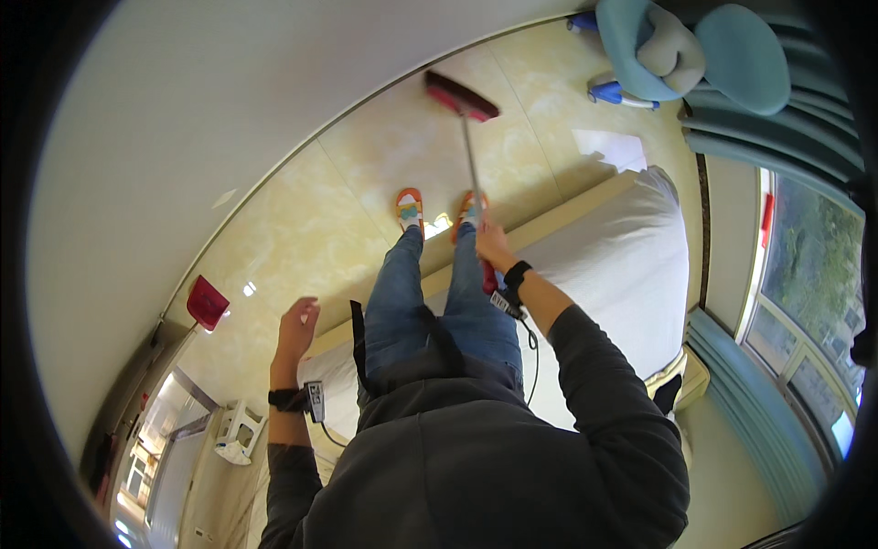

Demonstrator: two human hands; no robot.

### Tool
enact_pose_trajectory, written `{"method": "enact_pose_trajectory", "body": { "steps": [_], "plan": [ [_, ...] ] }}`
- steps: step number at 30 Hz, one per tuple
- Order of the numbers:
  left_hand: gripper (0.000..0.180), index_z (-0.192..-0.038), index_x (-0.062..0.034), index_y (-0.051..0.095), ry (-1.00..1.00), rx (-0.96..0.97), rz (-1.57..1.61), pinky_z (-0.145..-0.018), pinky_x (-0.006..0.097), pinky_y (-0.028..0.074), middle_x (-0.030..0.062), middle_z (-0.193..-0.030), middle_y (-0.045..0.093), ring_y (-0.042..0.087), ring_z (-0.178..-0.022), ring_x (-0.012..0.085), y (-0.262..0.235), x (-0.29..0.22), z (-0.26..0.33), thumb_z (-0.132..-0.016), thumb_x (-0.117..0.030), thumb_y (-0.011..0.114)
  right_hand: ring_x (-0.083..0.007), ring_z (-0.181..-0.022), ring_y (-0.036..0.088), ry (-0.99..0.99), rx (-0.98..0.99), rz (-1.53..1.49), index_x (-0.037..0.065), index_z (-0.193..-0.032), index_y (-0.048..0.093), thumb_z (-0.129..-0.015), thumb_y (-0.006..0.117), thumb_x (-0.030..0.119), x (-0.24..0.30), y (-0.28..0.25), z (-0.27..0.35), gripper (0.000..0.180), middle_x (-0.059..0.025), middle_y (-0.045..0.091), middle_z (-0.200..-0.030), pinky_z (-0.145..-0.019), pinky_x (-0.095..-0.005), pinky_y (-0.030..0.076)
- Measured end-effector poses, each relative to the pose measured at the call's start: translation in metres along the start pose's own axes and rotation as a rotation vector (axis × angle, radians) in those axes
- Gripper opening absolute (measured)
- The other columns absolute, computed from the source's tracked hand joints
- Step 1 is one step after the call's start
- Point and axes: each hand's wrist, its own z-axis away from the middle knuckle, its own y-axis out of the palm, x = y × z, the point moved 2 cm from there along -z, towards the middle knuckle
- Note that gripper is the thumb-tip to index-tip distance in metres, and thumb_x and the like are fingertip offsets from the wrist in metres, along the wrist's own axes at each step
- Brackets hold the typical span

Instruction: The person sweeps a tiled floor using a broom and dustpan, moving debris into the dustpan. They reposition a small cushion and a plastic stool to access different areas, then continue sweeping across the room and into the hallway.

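Dark grey hooded top (485, 457) fills the lower middle of the view, with blue jeans (430, 302) running up from it to two feet in orange sandals (409, 209) on the pale yellow tiled floor (366, 174); the right hand (494, 247) is closed around the thin metal handle of a broom (470, 151), near the handle's upper end by the right knee, and a black band sits on that wrist; the handle slopes away over the right foot to the dark red broom head (461, 95), which rests on the tiles well ahead of the feet, close to the foot of the cream wall (201, 119); the left hand (299, 325) is empty, fingers loosely curled and half open, held out to the left of the thigh and touching nothing, with a black wrist strap and a small tag below it; a bed with a white mattress (622, 265) lies just to the right of the legs, its edge beside the right forearm; a red dustpan (207, 302) stands against the wall far to the left; teal curtains (777, 128) hang beside a window (805, 274) at the right rim
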Motion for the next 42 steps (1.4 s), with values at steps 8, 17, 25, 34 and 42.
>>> {"method": "enact_pose_trajectory", "body": {
  "steps": [8,17,25,34,42],
  "plan": [
    [0.022,-0.102,-0.0044,0.057,0.153,0.027,0.121,-0.071,0.028,0.046,0.0090,-0.085,0.063,0.059,-0.079,0.0172,0.022,-0.028,-0.008,-0.084,-0.018,0.055,-0.0109,-0.035,0.040,0.393,0.223,-0.709,0.023,-0.129,0.039,-0.087,0.047,0.020,-0.016,-0.066,0.160,0.043,-0.0038,0.045,-0.050,-0.033,-0.0270,0.035],
    [0.025,-0.101,-0.0025,0.057,0.065,0.115,0.058,-0.073,0.030,0.046,0.0119,-0.087,0.063,0.060,-0.081,0.0224,0.061,0.012,0.062,-0.084,-0.020,0.054,-0.0138,-0.037,0.041,0.372,-0.190,-0.855,0.017,-0.127,0.036,-0.089,0.038,0.019,-0.150,-0.101,0.092,0.038,-0.0040,0.042,-0.051,-0.033,-0.0278,0.036],
    [0.023,-0.101,-0.0022,0.057,-0.088,0.121,0.055,-0.072,0.029,0.046,0.0117,-0.086,0.063,0.060,-0.080,0.0198,0.039,0.068,0.104,-0.084,-0.017,0.055,-0.0161,-0.038,0.041,0.447,-0.195,-1.144,0.021,-0.098,0.041,-0.086,0.036,0.019,-0.173,-0.017,0.024,0.013,-0.0047,0.040,-0.052,-0.035,-0.0300,0.036],
    [0.022,-0.102,-0.0041,0.057,0.022,0.058,0.076,-0.068,0.029,0.046,0.0099,-0.085,0.063,0.060,-0.078,0.0184,-0.032,0.188,0.111,-0.084,-0.015,0.055,-0.0181,-0.043,0.044,0.512,-0.117,-1.673,0.016,-0.084,0.048,-0.085,0.049,0.029,-0.132,0.190,0.126,0.014,-0.0050,0.043,-0.055,-0.041,-0.0331,0.040],
    [0.021,-0.101,-0.0043,0.057,0.027,0.051,0.001,-0.069,0.029,0.046,0.0093,-0.087,0.063,0.059,-0.078,0.0180,-0.110,0.308,0.142,-0.084,-0.017,0.055,-0.0179,-0.046,0.045,0.291,0.127,-1.117,0.018,-0.095,0.046,-0.088,0.047,0.028,0.016,0.378,0.233,0.012,-0.0048,0.042,-0.056,-0.043,-0.0315,0.040]
  ]
}}
